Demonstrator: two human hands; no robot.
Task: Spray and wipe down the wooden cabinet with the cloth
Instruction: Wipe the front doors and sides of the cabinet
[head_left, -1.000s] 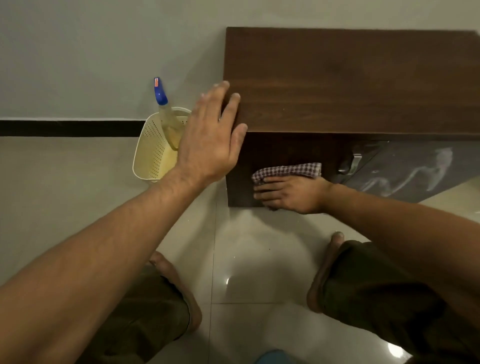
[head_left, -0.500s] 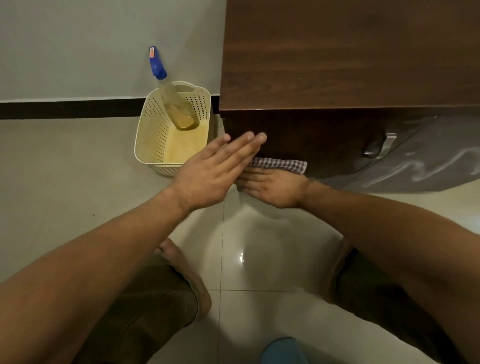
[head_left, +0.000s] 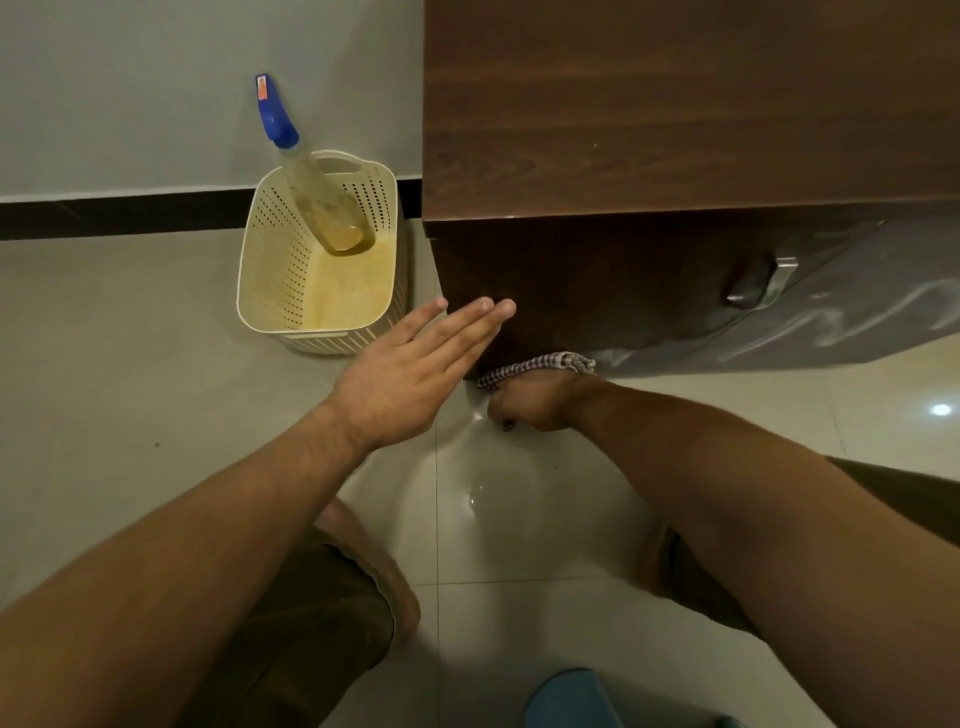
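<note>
Bunched round the checked cloth (head_left: 535, 362), the right hand (head_left: 540, 402) has reached the foot of the wooden cabinet (head_left: 675, 104) at frame centre, and the flat-fingered left hand (head_left: 410, 384) has dropped off its top, so this downward pass looks done.

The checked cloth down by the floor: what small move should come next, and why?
Probably slide the checked cloth rightward along the lower front of the cabinet, toward the handle. The right hand holds it at the front's bottom left corner, by the floor, so no wood is left below, while the front stretches away rightward. The left hand hovers open near that corner.
</note>
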